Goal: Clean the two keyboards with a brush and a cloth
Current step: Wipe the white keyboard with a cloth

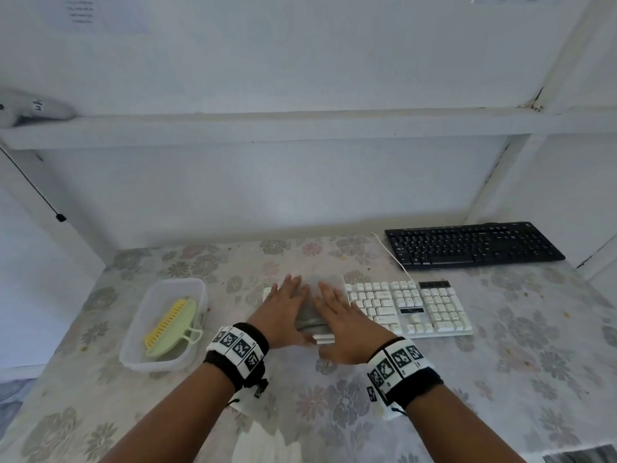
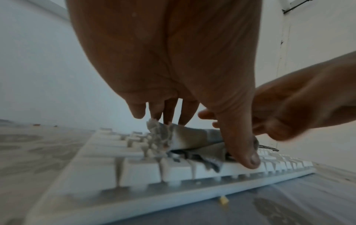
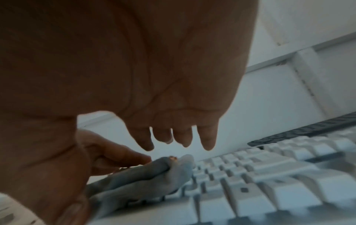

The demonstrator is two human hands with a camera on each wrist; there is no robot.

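Observation:
A white keyboard [image 1: 417, 309] lies mid-table, and a folded grey cloth [image 1: 311, 312] sits on its left half. My left hand [image 1: 287, 307] lies flat on the cloth's left side with straight fingers. In the left wrist view its fingertips and thumb [image 2: 244, 152] touch the cloth [image 2: 185, 137]. My right hand [image 1: 339, 317] is spread over the cloth's right side. In the right wrist view its fingers [image 3: 207, 137] hang straight above the cloth [image 3: 144, 175] and the keys [image 3: 250, 175]. A black keyboard [image 1: 467, 245] rests at the back right. A green and yellow brush [image 1: 173, 325] lies in a clear tub [image 1: 133, 332] on the left.
A flowered covering [image 1: 334, 412] is spread over the table. A white cable [image 1: 390, 255] runs from the white keyboard toward the wall. A white shelf [image 1: 300, 128] crosses above the table, with a black cord [image 1: 33, 185] hanging at the left. Small crumbs dot the covering.

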